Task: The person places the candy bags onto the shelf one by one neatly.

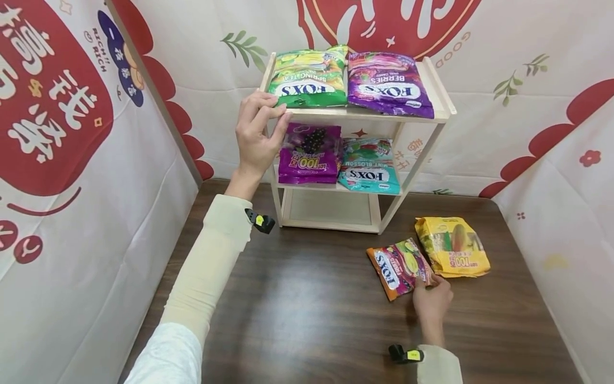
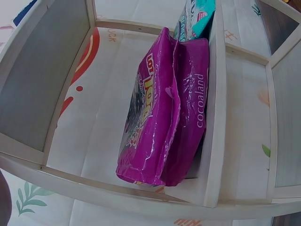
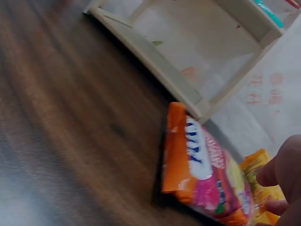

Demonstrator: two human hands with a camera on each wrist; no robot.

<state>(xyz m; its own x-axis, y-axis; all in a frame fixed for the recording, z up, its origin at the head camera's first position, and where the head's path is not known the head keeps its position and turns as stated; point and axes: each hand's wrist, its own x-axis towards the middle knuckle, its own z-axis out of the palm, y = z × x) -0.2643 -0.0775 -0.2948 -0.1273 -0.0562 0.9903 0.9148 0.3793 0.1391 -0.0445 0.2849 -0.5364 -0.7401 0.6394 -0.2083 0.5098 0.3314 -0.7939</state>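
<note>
My left hand (image 1: 259, 128) holds the front left corner of a pale wooden shelf rack (image 1: 369, 113), its fingertips beside a green Fox's Spring Tea candy bag (image 1: 309, 77). My right hand (image 1: 433, 301) pinches the right end of an orange-and-pink Fox's Fruits candy bag (image 1: 400, 266) low over the table. In the right wrist view, the fruits bag (image 3: 207, 165) is blurred and my right hand (image 3: 287, 179) shows only in part. Just behind and right of it lies a yellow Lot 100 mango candy bag (image 1: 453, 248).
A purple Fox's Berries bag (image 1: 388, 85) shares the top tier. Below stand a magenta Lot 100 bag (image 1: 309, 154), seen edge-on in the left wrist view, and a teal Mint Blossom bag (image 1: 368, 166). Printed cloth walls (image 1: 527, 133) enclose the brown table (image 1: 297, 309).
</note>
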